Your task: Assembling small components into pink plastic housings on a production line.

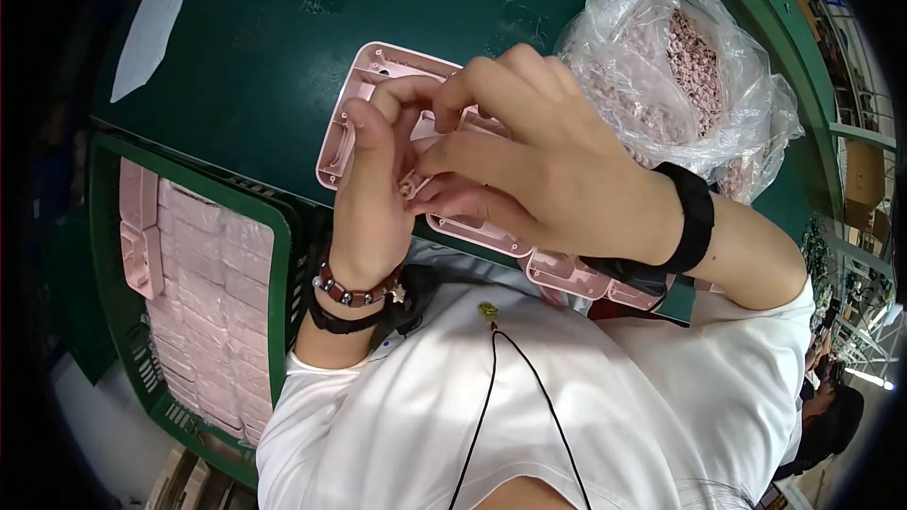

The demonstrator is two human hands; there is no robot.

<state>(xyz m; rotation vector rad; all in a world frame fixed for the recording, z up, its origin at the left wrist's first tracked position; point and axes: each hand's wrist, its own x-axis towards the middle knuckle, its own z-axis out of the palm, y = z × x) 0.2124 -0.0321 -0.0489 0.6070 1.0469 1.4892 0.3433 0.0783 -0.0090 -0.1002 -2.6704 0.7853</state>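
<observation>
My left hand is cupped over a pink plastic housing, thumb up and fingers curled. Small pink plastic parts lie in its palm. From the right, my right hand reaches over with bent fingers, its thumb and fingertips closed on one of these parts at the left palm. The housing is a shallow, round-cornered shell with screw posts inside, and my hands hide much of it.
A clear plastic bag full of small pink parts stands at the far right of the green table. At the left, a green crate holds wrapped pink pieces. More pink housings lie by the near edge. Paper lies far left.
</observation>
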